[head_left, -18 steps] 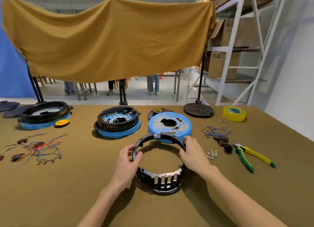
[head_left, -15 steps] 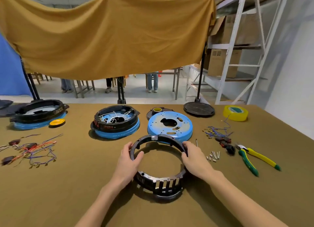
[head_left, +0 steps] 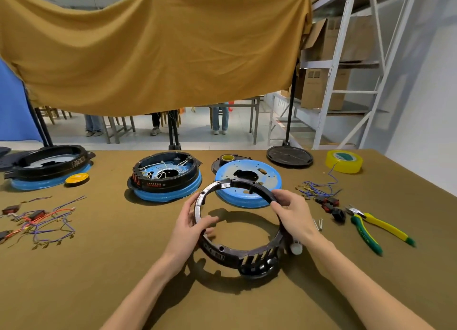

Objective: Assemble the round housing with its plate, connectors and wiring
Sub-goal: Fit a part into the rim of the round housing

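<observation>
A black round housing ring [head_left: 247,256] with a slotted front wall is held tilted just above the brown table. My left hand [head_left: 191,224] grips its left rim, fingers curled inside the ring. My right hand [head_left: 295,214] grips its right rim from the far side. Directly behind the ring lies a blue round plate [head_left: 248,178] with holes. Black and red connectors [head_left: 330,204] with blue wires [head_left: 317,188] lie to the right. A few small screws [head_left: 319,223] lie near my right wrist.
Two other housings on blue plates stand at the back: one wired [head_left: 164,178], one at the far left [head_left: 48,165]. Loose wiring [head_left: 42,219] lies at the left. Green-yellow pliers [head_left: 373,227], yellow tape [head_left: 344,161] and a black disc [head_left: 289,155] lie at the right.
Both hands have lifted and tilted the ring, raising its far edge over the blue plate. The camera has moved closer and a little left.
</observation>
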The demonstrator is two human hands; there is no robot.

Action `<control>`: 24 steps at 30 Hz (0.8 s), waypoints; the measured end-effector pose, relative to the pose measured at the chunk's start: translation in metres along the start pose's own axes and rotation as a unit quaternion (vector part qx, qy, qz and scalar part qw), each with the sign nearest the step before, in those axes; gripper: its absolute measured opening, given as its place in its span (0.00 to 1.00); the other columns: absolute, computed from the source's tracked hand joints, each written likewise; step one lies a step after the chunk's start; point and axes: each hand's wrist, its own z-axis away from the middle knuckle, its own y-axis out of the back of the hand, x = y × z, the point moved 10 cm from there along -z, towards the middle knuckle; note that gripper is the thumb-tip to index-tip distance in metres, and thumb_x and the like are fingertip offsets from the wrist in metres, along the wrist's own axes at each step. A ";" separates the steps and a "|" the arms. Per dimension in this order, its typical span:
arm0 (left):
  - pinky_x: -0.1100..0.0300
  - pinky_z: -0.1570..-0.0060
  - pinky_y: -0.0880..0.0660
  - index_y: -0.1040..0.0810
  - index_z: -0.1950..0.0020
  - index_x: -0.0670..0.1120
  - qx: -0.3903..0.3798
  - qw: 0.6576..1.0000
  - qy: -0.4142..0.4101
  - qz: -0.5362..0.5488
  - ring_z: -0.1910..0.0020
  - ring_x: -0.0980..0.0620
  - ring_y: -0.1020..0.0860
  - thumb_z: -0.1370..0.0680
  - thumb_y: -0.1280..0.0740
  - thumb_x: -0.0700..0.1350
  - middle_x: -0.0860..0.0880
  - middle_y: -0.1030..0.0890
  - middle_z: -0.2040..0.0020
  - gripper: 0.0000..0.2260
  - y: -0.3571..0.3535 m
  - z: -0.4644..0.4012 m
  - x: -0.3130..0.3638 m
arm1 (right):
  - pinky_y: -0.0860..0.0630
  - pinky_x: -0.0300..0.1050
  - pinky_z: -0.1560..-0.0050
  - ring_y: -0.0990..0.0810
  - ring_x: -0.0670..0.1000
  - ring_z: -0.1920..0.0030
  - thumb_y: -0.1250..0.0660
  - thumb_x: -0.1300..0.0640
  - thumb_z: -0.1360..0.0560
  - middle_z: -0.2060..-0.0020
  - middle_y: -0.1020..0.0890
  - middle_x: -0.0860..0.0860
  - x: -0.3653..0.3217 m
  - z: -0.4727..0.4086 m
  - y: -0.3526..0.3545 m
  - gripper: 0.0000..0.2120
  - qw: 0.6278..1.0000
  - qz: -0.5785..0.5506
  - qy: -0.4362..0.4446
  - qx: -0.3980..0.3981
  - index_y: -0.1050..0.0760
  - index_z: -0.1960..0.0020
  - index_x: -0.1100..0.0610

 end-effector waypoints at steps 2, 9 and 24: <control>0.56 0.56 0.16 0.32 0.27 0.48 0.009 0.993 0.086 0.084 0.51 0.46 0.13 0.21 0.28 0.42 0.46 0.19 0.39 0.24 -0.003 -0.005 -0.012 | 0.24 0.26 0.53 0.19 0.33 0.50 0.30 0.63 0.21 0.51 0.18 0.39 0.005 -0.005 0.006 0.16 0.999 -0.025 -0.025 0.016 0.21 0.35 0.52; 0.61 0.72 0.23 0.20 0.41 0.39 0.055 0.984 0.142 0.089 0.76 0.53 0.22 0.19 0.31 0.46 0.47 0.22 0.64 0.11 0.028 -0.011 -0.034 | 0.23 0.38 0.50 0.19 0.46 0.47 0.34 0.55 0.17 0.45 0.16 0.49 0.027 -0.037 -0.015 0.13 0.990 0.058 -0.115 -0.060 0.21 0.34 0.56; 0.49 0.45 0.22 0.27 0.29 0.39 0.181 0.979 0.095 -0.005 0.46 0.46 0.20 0.14 0.39 0.46 0.44 0.19 0.46 0.17 0.090 -0.026 -0.042 | 0.34 0.54 0.28 0.31 0.56 0.28 0.30 0.38 0.25 0.25 0.31 0.54 0.032 -0.102 -0.097 0.41 0.896 0.357 0.016 -0.264 0.39 0.19 0.53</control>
